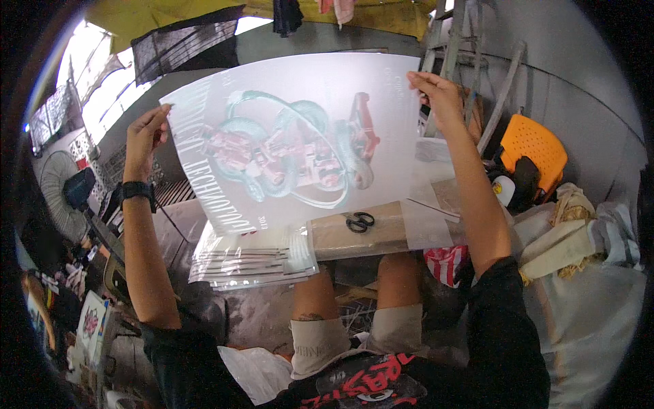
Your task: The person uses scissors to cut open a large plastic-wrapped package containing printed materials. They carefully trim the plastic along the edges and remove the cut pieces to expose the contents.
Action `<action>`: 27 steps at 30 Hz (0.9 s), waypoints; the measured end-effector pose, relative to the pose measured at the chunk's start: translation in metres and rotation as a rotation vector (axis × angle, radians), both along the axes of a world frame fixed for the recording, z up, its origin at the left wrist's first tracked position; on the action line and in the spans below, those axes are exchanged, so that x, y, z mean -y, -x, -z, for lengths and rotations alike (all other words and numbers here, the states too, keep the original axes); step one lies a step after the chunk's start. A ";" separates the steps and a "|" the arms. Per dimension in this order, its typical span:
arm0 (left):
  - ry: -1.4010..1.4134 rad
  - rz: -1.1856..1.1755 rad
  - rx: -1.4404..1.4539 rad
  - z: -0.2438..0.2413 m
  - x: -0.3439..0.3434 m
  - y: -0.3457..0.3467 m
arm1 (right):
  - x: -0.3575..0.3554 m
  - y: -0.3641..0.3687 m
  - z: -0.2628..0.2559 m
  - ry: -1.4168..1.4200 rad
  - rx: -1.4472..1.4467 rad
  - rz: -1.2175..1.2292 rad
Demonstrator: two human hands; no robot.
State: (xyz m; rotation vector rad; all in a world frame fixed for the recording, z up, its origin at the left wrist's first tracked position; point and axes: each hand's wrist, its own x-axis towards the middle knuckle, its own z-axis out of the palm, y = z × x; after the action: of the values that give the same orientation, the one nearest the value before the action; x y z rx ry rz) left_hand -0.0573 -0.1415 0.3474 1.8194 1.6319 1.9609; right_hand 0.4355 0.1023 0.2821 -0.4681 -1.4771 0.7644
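Note:
A large translucent film sheet (393,153) is raised in front of me, printed with a coiled pink and pale-teal design and pale lettering. My left hand (145,135) pinches its left upper corner between thumb and fingers. At the right upper corner, my right hand (439,97) grips the edge the same way. Below the sheet, a stack of clear plastic sleeves (255,263) lies on the left of the work surface. Black-handled scissors (360,222) rest on a brown packet or board (332,235), next to the sleeves. The sheet hides much of the surface behind it.
A ladder (452,51) leans at the back right, near an orange plastic chair (534,148). Plastic-wrapped bundles (587,307) fill the right side. To the left stand a fan (61,197) and a printed panel (92,322). A red-and-white striped bag (444,266) sits by my right knee.

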 end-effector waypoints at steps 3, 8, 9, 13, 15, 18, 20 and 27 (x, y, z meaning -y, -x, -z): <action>-0.070 0.014 0.051 -0.008 -0.013 -0.001 | 0.015 -0.009 -0.004 -0.048 -0.001 -0.115; -0.374 0.301 0.179 0.005 -0.025 -0.034 | 0.083 -0.037 0.053 -0.193 0.285 -0.880; -0.412 0.347 0.230 0.003 -0.030 -0.035 | 0.076 -0.033 0.055 -0.256 0.302 -0.726; -0.247 0.561 0.007 0.009 -0.102 -0.089 | 0.048 0.031 0.045 -0.258 0.118 -0.274; -0.154 0.509 -0.169 0.023 -0.133 -0.163 | 0.059 0.045 0.032 -0.131 0.121 -0.311; -0.074 0.431 -0.299 0.034 -0.180 -0.235 | 0.026 0.064 0.025 -0.359 0.381 -0.177; -0.073 0.509 -0.304 0.044 -0.216 -0.253 | -0.012 0.070 0.035 -0.395 0.416 0.021; -0.129 0.593 -0.069 0.100 -0.286 -0.232 | -0.129 0.050 0.074 0.166 0.205 0.027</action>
State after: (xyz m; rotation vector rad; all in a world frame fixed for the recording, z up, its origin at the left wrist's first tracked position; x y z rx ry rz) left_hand 0.1745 0.1443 0.2477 2.1113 0.8344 1.7673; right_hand 0.3852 0.2314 0.2077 -0.7077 -1.5997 0.8412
